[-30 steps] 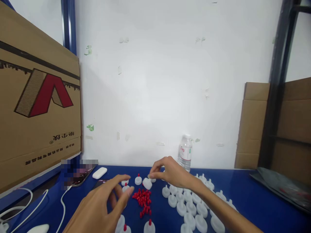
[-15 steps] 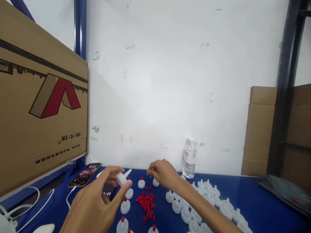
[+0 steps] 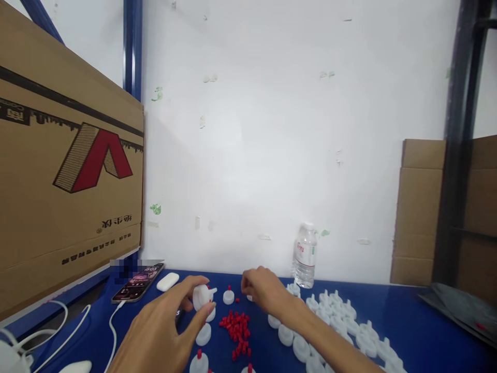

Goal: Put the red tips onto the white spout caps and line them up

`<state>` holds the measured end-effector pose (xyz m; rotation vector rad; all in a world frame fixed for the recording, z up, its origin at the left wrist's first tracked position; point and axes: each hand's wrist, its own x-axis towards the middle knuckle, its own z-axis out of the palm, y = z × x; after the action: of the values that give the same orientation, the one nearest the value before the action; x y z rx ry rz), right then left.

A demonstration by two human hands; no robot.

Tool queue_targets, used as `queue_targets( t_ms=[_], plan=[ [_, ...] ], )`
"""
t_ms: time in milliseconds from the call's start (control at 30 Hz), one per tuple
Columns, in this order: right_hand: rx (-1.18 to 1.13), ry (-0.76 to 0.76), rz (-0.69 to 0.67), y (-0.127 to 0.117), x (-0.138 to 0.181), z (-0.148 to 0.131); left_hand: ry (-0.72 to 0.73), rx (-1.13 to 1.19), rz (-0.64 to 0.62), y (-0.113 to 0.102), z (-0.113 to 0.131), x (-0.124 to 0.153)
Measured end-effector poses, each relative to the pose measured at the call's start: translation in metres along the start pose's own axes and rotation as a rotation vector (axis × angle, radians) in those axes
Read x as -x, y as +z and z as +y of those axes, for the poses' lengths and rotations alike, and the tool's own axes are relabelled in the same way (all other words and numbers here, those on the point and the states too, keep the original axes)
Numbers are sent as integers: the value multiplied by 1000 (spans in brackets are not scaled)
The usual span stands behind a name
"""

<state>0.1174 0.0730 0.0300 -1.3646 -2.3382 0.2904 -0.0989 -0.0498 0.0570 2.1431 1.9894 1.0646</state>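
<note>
My left hand (image 3: 165, 321) pinches a white nozzle cap (image 3: 201, 297) between thumb and fingertips, its spout pointing right. My right hand (image 3: 266, 292) is closed with the fingers curled down just above the table; what they hold, if anything, is hidden. Between the hands lies a loose pile of small red tips (image 3: 237, 329), with a single red tip (image 3: 237, 300) behind it. White caps with red tips on them, such as this one (image 3: 229, 297), stand around the pile. One white cap is partly hidden behind my right hand.
Many bare white nozzle caps (image 3: 336, 313) crowd the blue table (image 3: 423, 336) on the right. A water bottle (image 3: 306, 256) stands by the wall. On the left are a phone (image 3: 139, 282), a white case (image 3: 168, 282), cables and a large carton (image 3: 77, 155). Grey plastic (image 3: 454, 311) lies far right.
The cap in my left hand has turned so its spout points more sideways. My right hand has shifted slightly, and one of two stray red tips near it no longer shows. The view has tilted a little.
</note>
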Motion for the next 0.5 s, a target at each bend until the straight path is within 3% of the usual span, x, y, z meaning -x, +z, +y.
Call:
queue_targets(
  t_ms=[133, 233, 333, 500],
  plan=[
    [-243, -89, 58, -37, 11, -11, 10, 11, 39, 5, 1, -2],
    [-609, -157, 70, -56, 21, -31, 20, 70, 65, 7, 4, -1],
    [-910, -192, 40, -58, 28, -50, 28, 160, 111, 6, 12, 1],
    [-1140, -207, -40, -49, 33, -61, 17, 302, 190, 3, 21, 4]
  ],
)
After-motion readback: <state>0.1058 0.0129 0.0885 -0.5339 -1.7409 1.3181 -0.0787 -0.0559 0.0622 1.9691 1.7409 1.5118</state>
